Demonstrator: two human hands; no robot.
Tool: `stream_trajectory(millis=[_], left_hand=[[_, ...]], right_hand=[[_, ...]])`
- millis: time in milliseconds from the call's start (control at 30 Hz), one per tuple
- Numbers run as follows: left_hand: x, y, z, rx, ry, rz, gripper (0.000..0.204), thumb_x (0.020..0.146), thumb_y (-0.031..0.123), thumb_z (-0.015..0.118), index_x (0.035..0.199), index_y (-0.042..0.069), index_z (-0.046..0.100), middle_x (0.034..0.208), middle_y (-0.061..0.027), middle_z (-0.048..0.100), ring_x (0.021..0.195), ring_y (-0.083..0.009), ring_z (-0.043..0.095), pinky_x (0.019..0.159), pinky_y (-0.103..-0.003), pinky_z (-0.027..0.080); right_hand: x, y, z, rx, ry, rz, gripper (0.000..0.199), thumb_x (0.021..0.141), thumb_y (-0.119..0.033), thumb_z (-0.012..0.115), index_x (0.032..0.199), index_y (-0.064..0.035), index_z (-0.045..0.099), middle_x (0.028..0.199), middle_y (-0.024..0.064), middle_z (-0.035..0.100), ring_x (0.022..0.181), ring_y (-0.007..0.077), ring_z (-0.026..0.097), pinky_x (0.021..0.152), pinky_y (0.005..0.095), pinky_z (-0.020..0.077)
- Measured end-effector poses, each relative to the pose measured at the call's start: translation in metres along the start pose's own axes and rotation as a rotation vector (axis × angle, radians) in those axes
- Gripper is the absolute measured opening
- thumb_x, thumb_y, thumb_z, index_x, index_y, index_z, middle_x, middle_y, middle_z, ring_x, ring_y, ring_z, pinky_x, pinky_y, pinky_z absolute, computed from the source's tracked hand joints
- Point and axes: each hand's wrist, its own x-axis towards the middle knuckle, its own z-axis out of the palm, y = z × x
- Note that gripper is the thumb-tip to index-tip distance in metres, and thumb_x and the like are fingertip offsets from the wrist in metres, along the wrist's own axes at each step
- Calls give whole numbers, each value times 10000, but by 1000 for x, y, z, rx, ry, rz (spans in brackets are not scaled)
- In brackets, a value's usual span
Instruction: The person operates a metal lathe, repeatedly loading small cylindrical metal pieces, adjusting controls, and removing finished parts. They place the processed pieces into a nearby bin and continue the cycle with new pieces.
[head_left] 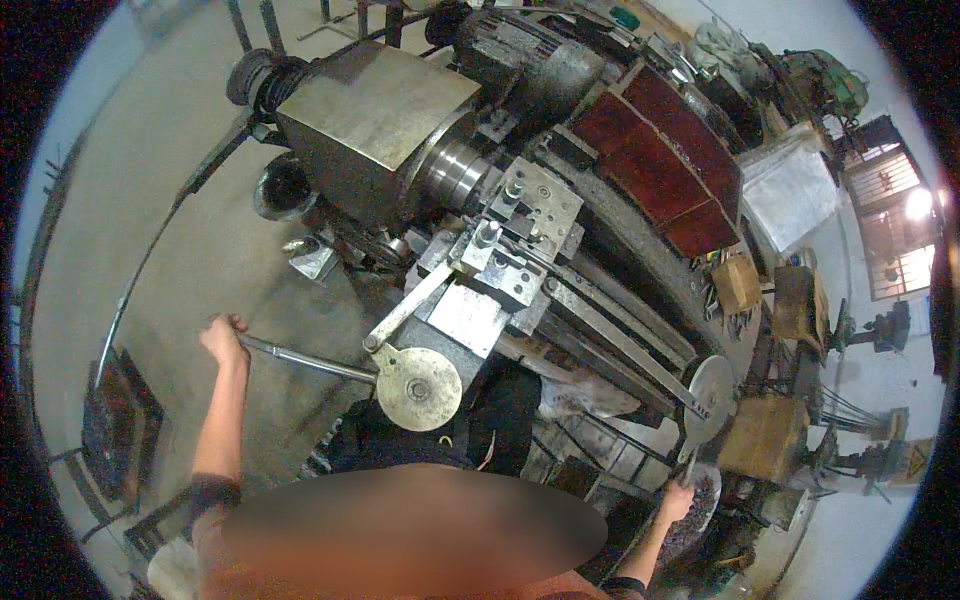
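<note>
Evidently, the governing relation is between the left hand (pixel 228 340) and the steel lever (pixel 310 362). From where I stand, the hand is closed around the lever's outer end. The lever's long axis runs from that fist to the person's right, dropping slightly toward the body, and meets the rim of the pale disc (pixel 418 390), which sits just ahead of the person's dark clothing (pixel 440 437).

The right hand (pixel 678 497) appears wrapped around a short handle (pixel 690 463); its individual fingers are too small to verify. That handle points away from the person, up to the grey disc (pixel 711 398) at the far end of the long bars (pixel 620 335). Each hand is nearest to its own disc, with the two well apart.

Edges noted: a flat bar (pixel 410 308) slants down from the tool post (pixel 500 270), its lower end close above the lever's inner end. On the right, a brown box (pixel 765 437) stands just beyond the grey disc. Room for the left arm lies leftward, over the grey floor (pixel 150 260). In my judgement, the tighter side is the right.
</note>
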Motion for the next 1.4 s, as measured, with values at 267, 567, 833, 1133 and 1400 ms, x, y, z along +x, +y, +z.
stream_trajectory(millis=[267,567,833,1133,1400], left_hand=[[-1,17,-30,315,-262,-90,144,679,58,510,757,-62,501,587,-115,520,439,-196,497,395,-285,400],[88,35,10,1316,-427,685,363,640,138,577,975,0,561,789,-174,605,742,-299,596,650,-365,470],[59,-6,120,1485,-757,1045,277,705,258,558,826,9,566,823,-192,587,806,-331,566,718,-397,458],[94,-112,176,1492,-710,816,296,747,250,491,804,-29,570,822,-204,588,827,-350,566,720,-422,455],[95,-69,147,1577,-857,967,192,732,183,507,816,11,498,824,-179,597,789,-322,581,697,-417,459]], right_hand=[[58,16,24,-147,159,-249,344,632,-329,583,835,-51,564,636,161,556,632,356,546,550,450,411],[145,-1,23,-402,159,-216,275,736,-227,469,942,-57,535,890,128,569,874,307,535,722,460,427],[45,17,31,-17,402,-437,504,651,-199,563,1113,-10,489,1066,177,532,982,337,495,847,399,376],[-64,-9,-2,371,-182,-98,298,596,-144,549,836,13,633,787,185,617,782,313,591,735,341,442],[-10,-100,-73,559,11,-467,320,604,-68,580,912,13,603,762,125,605,735,206,567,699,298,434]])
